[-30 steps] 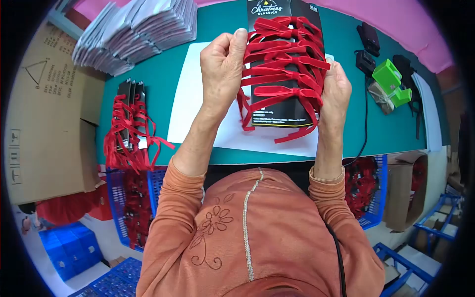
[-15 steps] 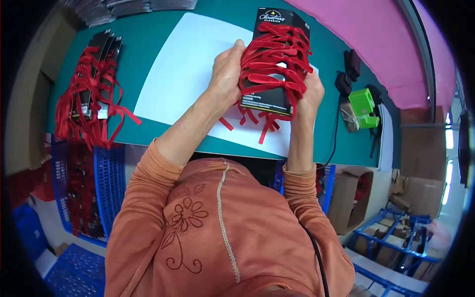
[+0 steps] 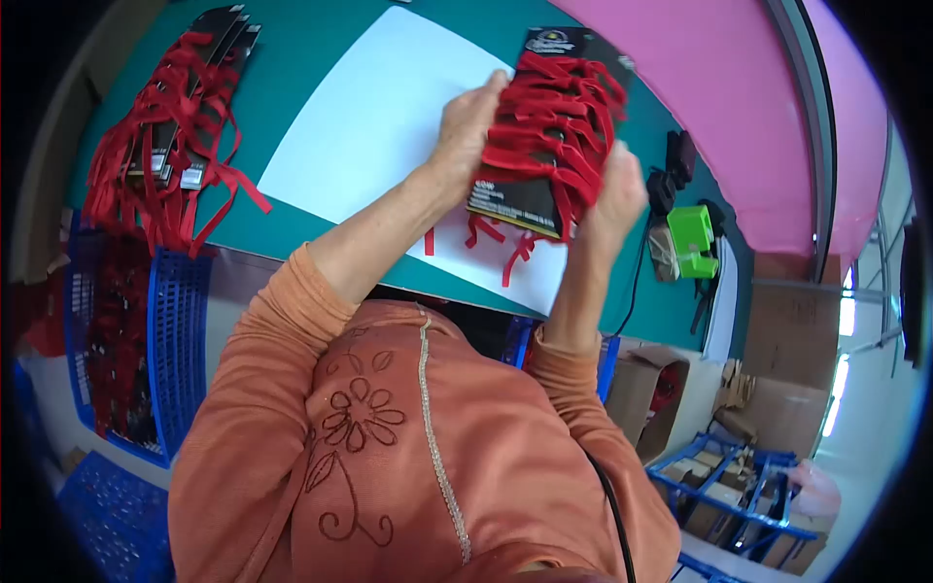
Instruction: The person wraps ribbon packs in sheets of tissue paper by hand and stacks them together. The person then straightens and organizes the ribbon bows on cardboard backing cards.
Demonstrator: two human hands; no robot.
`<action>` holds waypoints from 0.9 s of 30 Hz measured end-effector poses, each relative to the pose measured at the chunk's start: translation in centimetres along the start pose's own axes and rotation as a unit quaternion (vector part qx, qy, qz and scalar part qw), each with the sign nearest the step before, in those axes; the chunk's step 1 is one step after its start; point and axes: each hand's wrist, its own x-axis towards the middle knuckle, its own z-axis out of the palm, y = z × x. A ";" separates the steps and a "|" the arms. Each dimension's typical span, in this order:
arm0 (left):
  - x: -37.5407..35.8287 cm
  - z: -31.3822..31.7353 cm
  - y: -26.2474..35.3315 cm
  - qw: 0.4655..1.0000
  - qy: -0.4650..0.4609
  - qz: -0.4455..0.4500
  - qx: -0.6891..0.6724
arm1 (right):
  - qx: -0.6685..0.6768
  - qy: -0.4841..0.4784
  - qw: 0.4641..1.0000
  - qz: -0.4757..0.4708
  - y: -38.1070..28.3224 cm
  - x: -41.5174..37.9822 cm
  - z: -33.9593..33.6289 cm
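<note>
Between my two hands is a stack of black cards with red velvet bows, tilted, with ribbon tails hanging below. My left hand grips its left edge, thumb up. On the opposite edge, my right hand is closed around the cards; its fingertips are partly hidden and slightly blurred. Beneath the stack lies a large white sheet on the green table. More black cards with red bows lie piled at the left, their ribbons drooping over the table's front edge.
At the right of the table are a bright green plastic holder, small black objects and a cable. Pink cloth borders the far right. Below stand a blue basket with red-bowed cards and a cardboard box.
The head view has shifted, so the table things sit differently in the frame. Both hands still hold the bow cards, which have moved slightly to the right and tilted more.
</note>
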 end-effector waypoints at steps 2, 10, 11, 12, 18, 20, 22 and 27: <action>-0.8 -0.1 -0.7 1.000 0.008 0.003 0.007 | -0.010 -0.008 1.000 -0.022 -0.1 -0.7 -0.1; -0.1 -0.3 -0.4 0.994 -0.032 0.096 0.035 | -0.046 -0.028 0.995 -0.087 -1.3 0.7 -0.5; 0.5 -0.4 0.3 0.990 -0.017 0.112 0.079 | -0.059 -0.028 0.991 -0.119 -1.5 1.5 0.1; 0.4 -0.7 0.6 0.985 -0.004 0.113 0.128 | -0.074 -0.019 0.987 -0.139 -1.4 1.5 0.2; -2.0 -1.5 0.2 0.993 0.019 0.027 0.109 | -0.089 -0.005 0.987 -0.136 0.0 0.7 0.0; -2.6 -1.2 0.7 0.997 0.021 0.010 0.070 | -0.102 -0.007 0.984 -0.147 -0.3 0.4 -0.1; -2.8 -0.8 1.9 1.000 0.023 -0.011 0.001 | -0.112 -0.009 0.978 -0.177 -1.1 0.5 0.3; -2.7 -1.6 0.6 0.997 0.022 0.063 0.049 | -0.115 -0.002 0.980 -0.163 -1.7 1.0 0.4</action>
